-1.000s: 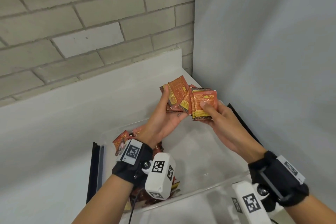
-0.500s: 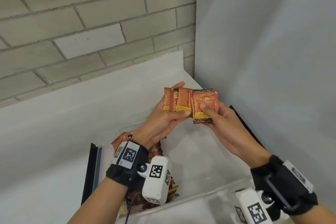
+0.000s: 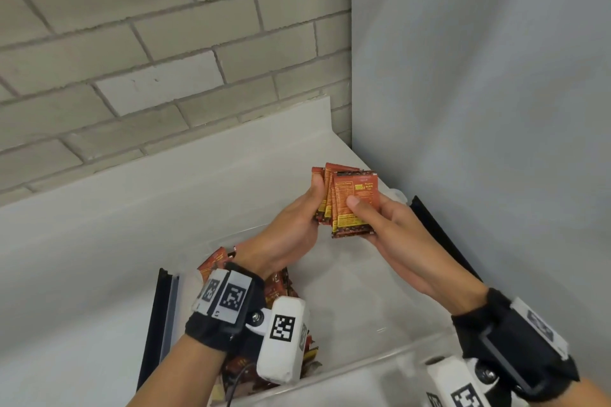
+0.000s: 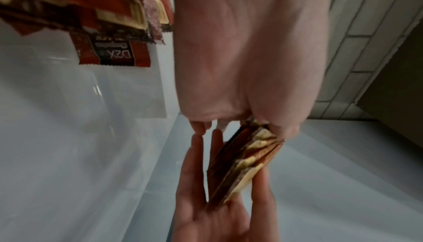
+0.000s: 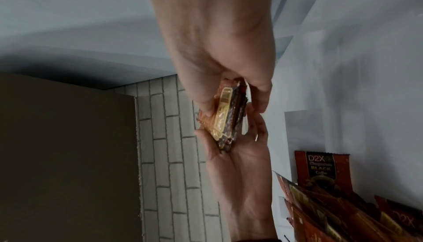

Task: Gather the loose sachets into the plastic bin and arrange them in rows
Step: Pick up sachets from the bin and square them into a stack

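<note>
Both hands hold one stack of red and brown coffee sachets (image 3: 350, 205) upright above the clear plastic bin (image 3: 373, 363). My left hand (image 3: 307, 211) grips the stack's left side, thumb in front. My right hand (image 3: 367, 218) pinches its right side, thumb on the front sachet. In the left wrist view the stack of sachets (image 4: 245, 166) is seen edge-on between both hands; in the right wrist view the same stack (image 5: 226, 117) is clamped the same way. More loose sachets (image 3: 271, 287) lie heaped in the bin's left part, partly hidden by my left wrist.
The bin sits on a black mat (image 3: 155, 324) on a white counter (image 3: 99, 258). A brick wall (image 3: 148, 43) stands behind and a grey panel (image 3: 479, 92) closes the right side. The bin's right part (image 3: 363, 301) holds no sachets.
The fanned sachets have been squeezed together into one tight stack. Both hands have drawn closer together and the left hand's sachets now stand upright.
</note>
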